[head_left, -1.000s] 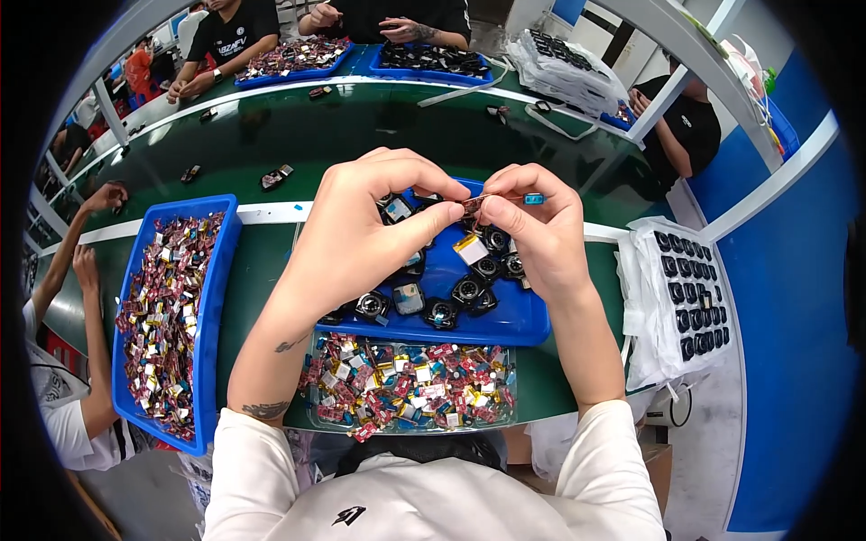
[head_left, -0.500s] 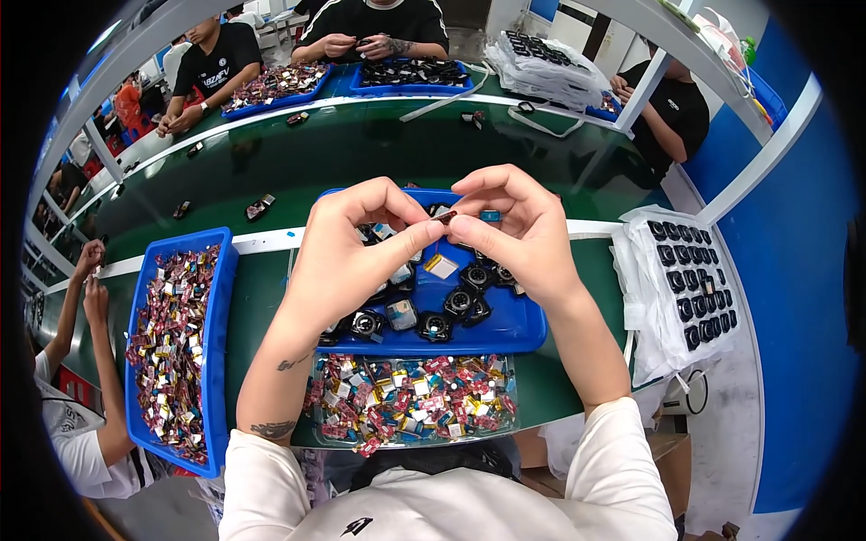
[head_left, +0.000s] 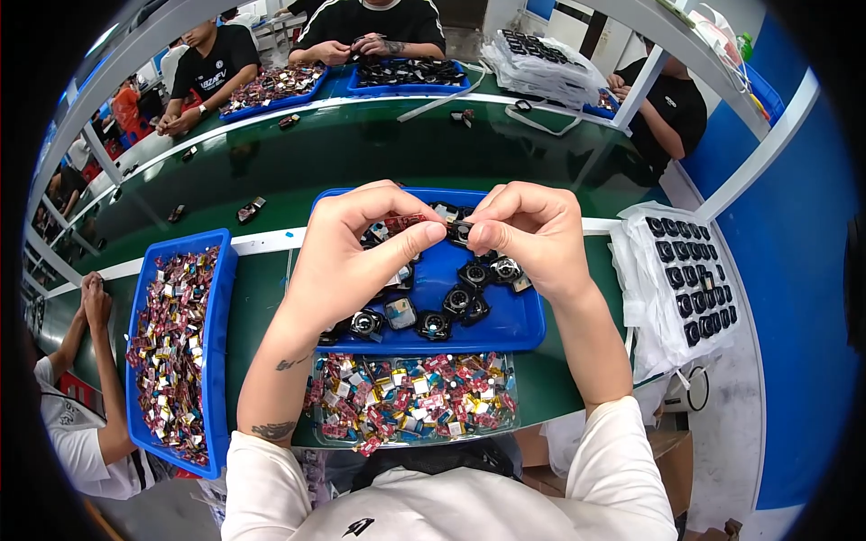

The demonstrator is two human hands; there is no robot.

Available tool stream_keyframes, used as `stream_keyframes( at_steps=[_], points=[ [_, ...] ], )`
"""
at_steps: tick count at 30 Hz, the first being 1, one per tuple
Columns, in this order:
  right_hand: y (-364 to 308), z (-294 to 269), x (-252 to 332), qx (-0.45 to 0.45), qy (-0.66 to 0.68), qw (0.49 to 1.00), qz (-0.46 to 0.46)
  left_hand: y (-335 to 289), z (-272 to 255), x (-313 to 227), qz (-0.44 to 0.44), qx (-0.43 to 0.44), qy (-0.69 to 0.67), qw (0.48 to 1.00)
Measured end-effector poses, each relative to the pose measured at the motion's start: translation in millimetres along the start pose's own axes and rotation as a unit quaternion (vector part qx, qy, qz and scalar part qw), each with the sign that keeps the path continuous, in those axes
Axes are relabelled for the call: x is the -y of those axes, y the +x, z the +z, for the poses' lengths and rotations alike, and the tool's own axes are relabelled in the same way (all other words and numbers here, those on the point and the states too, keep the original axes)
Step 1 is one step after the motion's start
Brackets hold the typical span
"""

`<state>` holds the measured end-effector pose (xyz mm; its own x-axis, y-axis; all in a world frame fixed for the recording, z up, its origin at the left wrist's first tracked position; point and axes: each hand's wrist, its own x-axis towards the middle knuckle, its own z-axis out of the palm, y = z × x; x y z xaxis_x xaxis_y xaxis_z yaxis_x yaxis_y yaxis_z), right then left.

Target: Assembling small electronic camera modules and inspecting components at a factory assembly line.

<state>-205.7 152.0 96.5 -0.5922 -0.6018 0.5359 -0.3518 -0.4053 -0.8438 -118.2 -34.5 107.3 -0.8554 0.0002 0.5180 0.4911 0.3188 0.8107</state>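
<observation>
Both of my hands meet over a blue tray (head_left: pixel 505 341) at the centre. My left hand (head_left: pixel 347 239) is closed in a pinch on a small red circuit board (head_left: pixel 404 222). Between the thumb and fingers of my right hand (head_left: pixel 541 234) is a black watch case (head_left: pixel 459 233), close against the board. The fingertips hide just how the two parts touch. Under them in the tray lie several round black watch cases (head_left: pixel 434 325) and a squarish silver-grey piece (head_left: pixel 400 314).
A clear tray (head_left: pixel 415 439) heaped with red boards and small batteries sits nearest me. Another blue tray (head_left: pixel 224 361) of boards stands left, beside a co-worker's hands (head_left: pixel 95 298). At right is a white sheet of black cases (head_left: pixel 690 270). A green belt (head_left: pixel 361 135) carries scattered parts.
My hands have come down slightly, and a black watch case now shows in my right fingers beside the board. Parts on the belt have shifted left. The left co-worker's hands have come together.
</observation>
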Motion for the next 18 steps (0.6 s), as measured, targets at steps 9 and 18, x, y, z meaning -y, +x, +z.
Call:
stream_keyframes(
  at_steps=[9,18],
  points=[
    [-3,2,-5,0.058,0.089,0.992,0.064,-1,-1,2,-0.023,0.046,-0.085,0.995],
    [6,-5,-10,0.033,-0.002,0.997,0.067,-1,-11,-5,-0.043,0.069,-0.047,0.996]
  ],
)
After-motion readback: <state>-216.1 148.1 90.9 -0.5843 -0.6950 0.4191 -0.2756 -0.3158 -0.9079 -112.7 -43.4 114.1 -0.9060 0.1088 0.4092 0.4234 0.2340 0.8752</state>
